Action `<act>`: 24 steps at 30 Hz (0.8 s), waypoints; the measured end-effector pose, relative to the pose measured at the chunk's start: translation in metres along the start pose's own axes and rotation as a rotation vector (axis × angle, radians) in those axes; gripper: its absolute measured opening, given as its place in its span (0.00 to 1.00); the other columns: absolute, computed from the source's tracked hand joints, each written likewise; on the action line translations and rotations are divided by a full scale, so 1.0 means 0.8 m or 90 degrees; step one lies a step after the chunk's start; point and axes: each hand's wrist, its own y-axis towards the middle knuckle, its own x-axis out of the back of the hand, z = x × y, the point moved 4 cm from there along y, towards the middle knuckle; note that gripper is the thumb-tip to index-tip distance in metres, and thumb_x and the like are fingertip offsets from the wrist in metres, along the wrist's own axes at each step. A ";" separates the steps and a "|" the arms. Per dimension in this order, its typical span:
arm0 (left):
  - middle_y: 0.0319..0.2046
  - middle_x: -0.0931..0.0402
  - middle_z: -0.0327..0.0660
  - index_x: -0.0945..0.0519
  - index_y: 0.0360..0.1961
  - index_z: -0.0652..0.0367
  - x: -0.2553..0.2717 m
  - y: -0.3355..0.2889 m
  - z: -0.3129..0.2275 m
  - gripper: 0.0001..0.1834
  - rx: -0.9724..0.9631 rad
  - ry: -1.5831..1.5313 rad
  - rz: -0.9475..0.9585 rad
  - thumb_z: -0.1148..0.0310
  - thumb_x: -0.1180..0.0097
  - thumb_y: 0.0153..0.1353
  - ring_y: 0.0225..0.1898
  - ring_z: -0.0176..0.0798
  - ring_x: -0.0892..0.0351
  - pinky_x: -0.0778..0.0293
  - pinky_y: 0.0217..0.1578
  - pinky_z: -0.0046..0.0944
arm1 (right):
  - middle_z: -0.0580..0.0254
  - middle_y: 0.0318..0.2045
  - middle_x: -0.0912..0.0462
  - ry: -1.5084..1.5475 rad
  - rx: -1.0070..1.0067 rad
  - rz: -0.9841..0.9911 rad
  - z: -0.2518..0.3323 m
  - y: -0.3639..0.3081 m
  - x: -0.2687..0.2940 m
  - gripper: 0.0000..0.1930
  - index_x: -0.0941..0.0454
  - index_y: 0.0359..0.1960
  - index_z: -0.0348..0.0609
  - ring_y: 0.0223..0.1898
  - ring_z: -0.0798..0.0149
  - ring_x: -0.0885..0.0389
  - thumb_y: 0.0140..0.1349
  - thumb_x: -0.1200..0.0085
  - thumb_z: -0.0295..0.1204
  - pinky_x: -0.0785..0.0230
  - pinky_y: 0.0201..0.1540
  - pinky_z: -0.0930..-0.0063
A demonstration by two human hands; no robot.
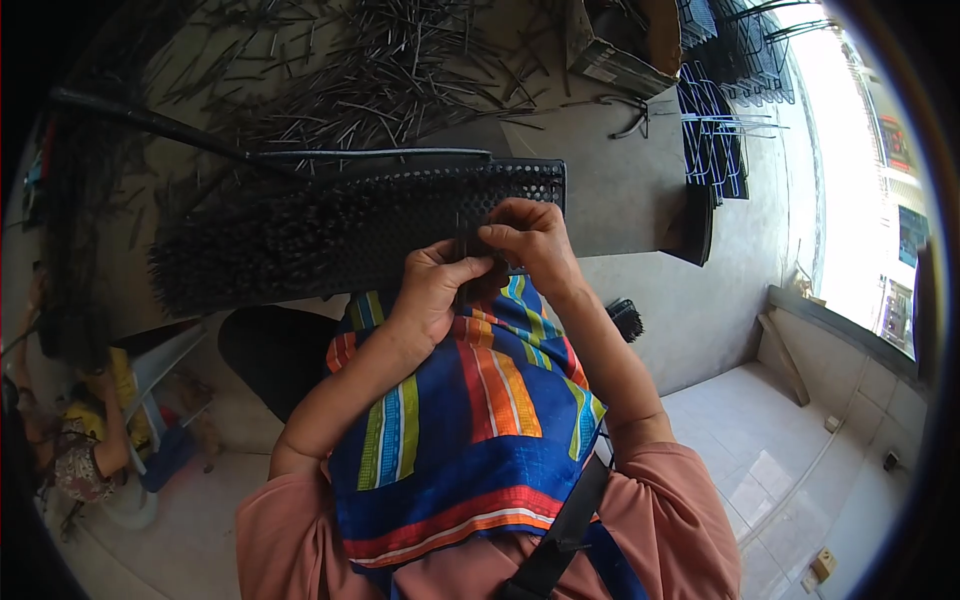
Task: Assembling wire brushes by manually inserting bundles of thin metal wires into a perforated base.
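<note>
A long black perforated panel [400, 225] lies across my lap against the table, its left part thick with dark bristle-like strips [255, 235]. Rows of bare holes show toward its right end. My left hand [432, 290] is closed at the panel's near edge, thumb and fingers pinching a thin dark strip [461, 232] that stands up from them. Close beside it, my right hand [535, 243] is also closed in a pinch over the panel. What its fingertips hold is dark and too small to make out.
Loose dark strips [390, 60] are heaped on the table beyond the panel. A metal rod [370, 153] runs along the panel's far edge. An open cardboard box [620, 65] and wire racks [715, 135] stand at the far right. Another person [95, 440] is at the left.
</note>
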 end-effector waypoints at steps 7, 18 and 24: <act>0.36 0.18 0.49 0.23 0.46 0.65 0.002 -0.001 -0.001 0.12 0.026 -0.002 -0.031 0.78 0.54 0.62 0.34 0.42 0.16 0.18 0.35 0.38 | 0.72 0.22 0.23 -0.015 0.358 -0.287 0.024 0.002 0.039 0.04 0.19 0.32 0.37 0.19 0.82 0.34 0.56 0.40 0.17 0.44 0.20 0.86; 0.33 0.17 0.47 0.22 0.43 0.63 -0.004 0.003 0.000 0.10 -0.006 0.015 -0.040 0.78 0.52 0.62 0.31 0.40 0.16 0.20 0.32 0.36 | 0.64 0.27 0.20 -0.232 0.495 -0.270 0.036 0.004 0.033 0.07 0.20 0.30 0.32 0.28 0.74 0.23 0.48 0.38 0.13 0.32 0.30 0.82; 0.33 0.17 0.43 0.20 0.42 0.61 -0.001 0.003 0.004 0.09 0.031 0.028 -0.040 0.77 0.50 0.63 0.31 0.37 0.17 0.21 0.34 0.35 | 0.60 0.27 0.19 -0.332 0.506 -0.251 0.032 0.009 0.026 0.08 0.18 0.30 0.34 0.28 0.70 0.22 0.46 0.35 0.15 0.32 0.30 0.80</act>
